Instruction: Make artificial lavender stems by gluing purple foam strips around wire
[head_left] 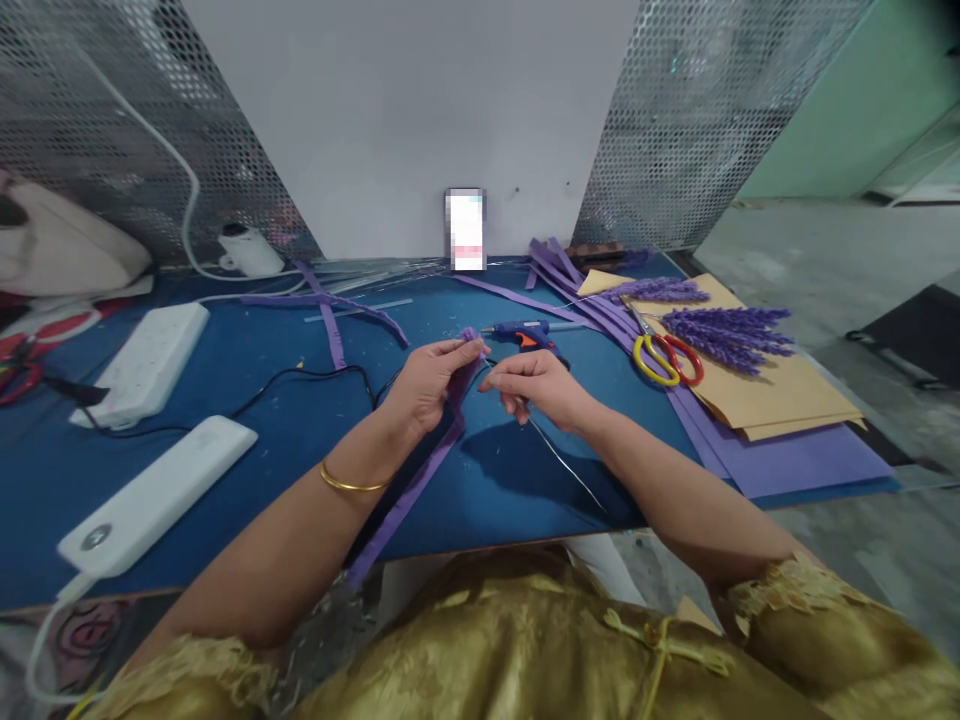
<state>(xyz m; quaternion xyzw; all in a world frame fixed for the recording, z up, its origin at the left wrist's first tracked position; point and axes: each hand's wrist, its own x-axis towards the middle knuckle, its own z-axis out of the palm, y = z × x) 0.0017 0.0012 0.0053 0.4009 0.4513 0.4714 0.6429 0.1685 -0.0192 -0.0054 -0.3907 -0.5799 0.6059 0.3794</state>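
The purple strip (416, 487) rises from the near edge of the bench (300, 540) into the left hand (431, 385), which is clamped on its upper end. Close by, the right hand (536, 385) has thumb and forefinger together; a wire (566, 463) slants out below it — whether gripped, I cannot tell. Just beyond lies the glue gun (521, 329). Farther right, scissors (657, 342) and purple flowers (731, 335) rest on brown paper (799, 400) — purple sheets (814, 468) beneath.
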